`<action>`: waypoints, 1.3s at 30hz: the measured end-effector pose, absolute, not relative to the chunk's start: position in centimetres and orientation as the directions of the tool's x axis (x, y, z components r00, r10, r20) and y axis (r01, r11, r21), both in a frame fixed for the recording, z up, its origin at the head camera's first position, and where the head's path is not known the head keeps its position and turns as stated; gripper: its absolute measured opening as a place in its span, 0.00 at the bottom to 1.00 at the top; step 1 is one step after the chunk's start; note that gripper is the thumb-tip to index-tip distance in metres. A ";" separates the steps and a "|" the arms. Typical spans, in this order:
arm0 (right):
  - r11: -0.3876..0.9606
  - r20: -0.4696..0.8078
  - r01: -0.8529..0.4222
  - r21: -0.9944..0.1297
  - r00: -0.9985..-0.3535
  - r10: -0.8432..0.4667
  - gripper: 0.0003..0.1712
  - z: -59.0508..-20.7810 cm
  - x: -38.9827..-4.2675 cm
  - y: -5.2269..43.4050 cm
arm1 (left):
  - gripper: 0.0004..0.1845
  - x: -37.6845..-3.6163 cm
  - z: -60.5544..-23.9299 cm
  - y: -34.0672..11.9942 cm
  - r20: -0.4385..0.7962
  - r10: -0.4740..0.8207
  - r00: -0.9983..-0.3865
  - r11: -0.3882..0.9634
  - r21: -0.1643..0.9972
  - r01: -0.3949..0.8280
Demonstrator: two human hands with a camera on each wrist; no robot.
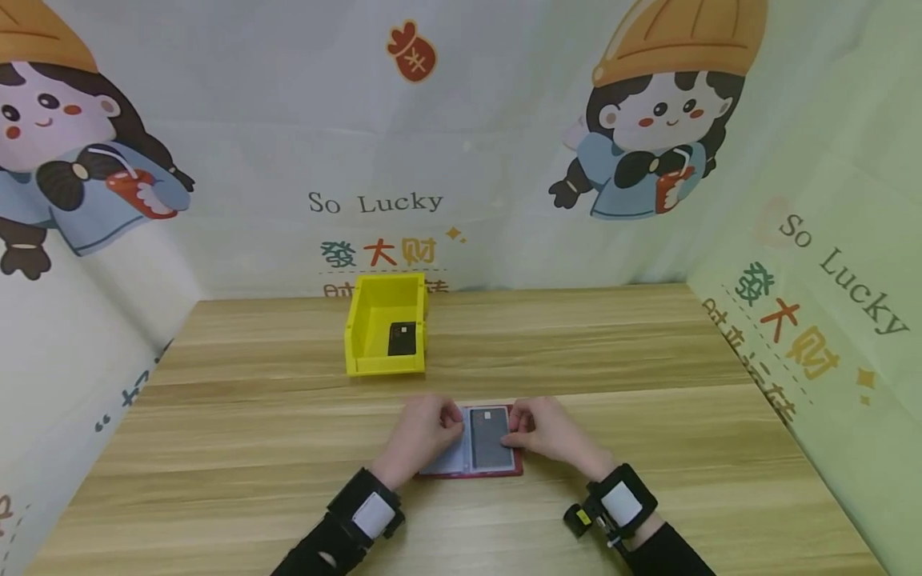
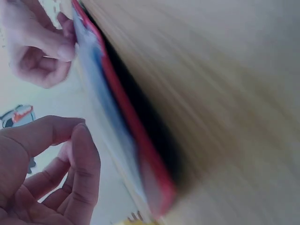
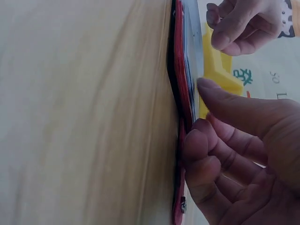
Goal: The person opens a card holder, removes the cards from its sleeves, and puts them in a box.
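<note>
A red-covered card holder lies open on the table, with clear plastic pages. A dark grey card shows in the right-hand page. My right hand pinches the holder's right edge; in the right wrist view its thumb lies on the pages and curled fingers sit against the edge. Over the left page, my left hand has its thumb and forefinger tips together. Nothing shows between those tips in the left wrist view, where the left hand appears apart from the red cover.
Behind the holder stands a yellow bin with a black card inside. The wooden table reaches back to a printed cloth backdrop, which also hangs at both sides.
</note>
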State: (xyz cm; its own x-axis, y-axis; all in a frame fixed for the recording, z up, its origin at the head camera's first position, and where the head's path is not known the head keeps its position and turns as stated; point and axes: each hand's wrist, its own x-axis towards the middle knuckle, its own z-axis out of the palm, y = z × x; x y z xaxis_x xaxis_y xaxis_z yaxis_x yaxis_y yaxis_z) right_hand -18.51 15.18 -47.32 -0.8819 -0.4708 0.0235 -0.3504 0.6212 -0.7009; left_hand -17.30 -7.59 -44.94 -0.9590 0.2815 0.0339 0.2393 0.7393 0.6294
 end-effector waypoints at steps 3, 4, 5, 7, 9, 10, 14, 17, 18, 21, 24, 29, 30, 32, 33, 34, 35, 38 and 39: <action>0.630 0.000 -0.336 -0.700 -0.882 -0.471 0.13 -47.4 -18.8 15.5 | 0.03 -17.4 -44.8 -6.7 0.027 0.311 -0.950 0.729 0.635 0.257; 0.631 -0.009 -0.330 -0.702 -0.882 -0.471 0.13 -47.4 -18.9 15.6 | 0.04 -17.5 -44.8 -6.5 0.028 0.320 -0.947 0.726 0.635 0.264; 0.629 -0.018 -0.322 -0.708 -0.882 -0.471 0.13 -47.5 -18.9 15.6 | 0.04 -17.5 -44.9 -6.4 0.025 0.325 -0.945 0.724 0.637 0.265; 0.626 -0.038 -0.304 -0.718 -0.881 -0.471 0.13 -47.5 -19.0 15.6 | 0.04 -17.6 -45.0 -6.2 0.022 0.328 -0.945 0.725 0.636 0.266; 0.623 -0.058 -0.284 -0.729 -0.880 -0.471 0.13 -47.6 -19.1 15.7 | 0.04 -17.7 -45.4 -6.1 0.019 0.324 -0.946 0.726 0.636 0.261; 0.621 -0.067 -0.277 -0.734 -0.880 -0.471 0.13 -47.6 -19.1 15.6 | 0.05 -17.7 -45.5 -6.1 0.015 0.318 -0.948 0.728 0.637 0.254; 0.618 -0.094 -0.251 -0.745 -0.878 -0.469 0.13 -47.5 -19.1 15.5 | 0.05 -18.1 -46.1 -6.3 0.003 0.297 -0.955 0.725 0.649 0.228; 0.619 -0.109 -0.235 -0.749 -0.878 -0.465 0.14 -47.4 -19.0 15.4 | 0.05 -18.2 -46.3 -6.5 0.000 0.285 -0.958 0.714 0.667 0.213; 0.620 -0.115 -0.228 -0.751 -0.879 -0.462 0.14 -47.4 -19.0 15.4 | 0.05 -18.2 -46.3 -6.5 -0.005 0.280 -0.960 0.706 0.678 0.203; 0.623 -0.121 -0.224 -0.750 -0.879 -0.462 0.14 -47.4 -19.0 15.4 | 0.05 -18.3 -46.3 -6.7 -0.044 0.265 -0.963 0.674 0.723 0.152; 0.627 -0.118 -0.230 -0.744 -0.879 -0.462 0.14 -47.5 -19.0 15.5 | 0.07 -18.5 -46.3 -6.8 -0.094 0.255 -0.962 0.639 0.763 0.095; 0.632 -0.097 -0.257 -0.731 -0.878 -0.469 0.14 -47.8 -19.1 15.6 | 0.07 -19.0 -46.5 -7.0 -0.143 0.263 -0.954 0.612 0.789 0.051; 0.633 -0.094 -0.260 -0.729 -0.878 -0.469 0.15 -47.8 -19.2 15.5 | 0.07 -19.1 -46.5 -7.0 -0.154 0.266 -0.952 0.609 0.792 0.042; 0.634 -0.089 -0.265 -0.727 -0.879 -0.468 0.15 -47.9 -19.2 15.4 | 0.07 -19.2 -46.3 -7.1 -0.180 0.269 -0.946 0.601 0.799 0.019; 0.635 -0.089 -0.263 -0.726 -0.880 -0.466 0.15 -47.9 -19.2 15.4 | 0.07 -19.2 -46.2 -7.1 -0.197 0.268 -0.943 0.595 0.804 0.001; 0.637 -0.092 -0.259 -0.726 -0.882 -0.463 0.15 -47.9 -19.2 15.3 | 0.07 -19.3 -46.1 -7.1 -0.215 0.266 -0.940 0.588 0.808 -0.019; 0.641 -0.094 -0.257 -0.723 -0.883 -0.460 0.15 -47.9 -19.1 15.3 | 0.07 -19.3 -46.0 -7.1 -0.232 0.262 -0.937 0.586 0.810 -0.037; 0.652 -0.098 -0.251 -0.716 -0.888 -0.449 0.15 -47.8 -19.1 15.2 | 0.07 -19.3 -45.8 -7.1 -0.270 0.245 -0.931 0.582 0.809 -0.082; 0.653 -0.096 -0.253 -0.714 -0.888 -0.449 0.15 -47.8 -19.0 15.2 | 0.08 -19.3 -45.7 -7.1 -0.281 0.240 -0.929 0.582 0.808 -0.094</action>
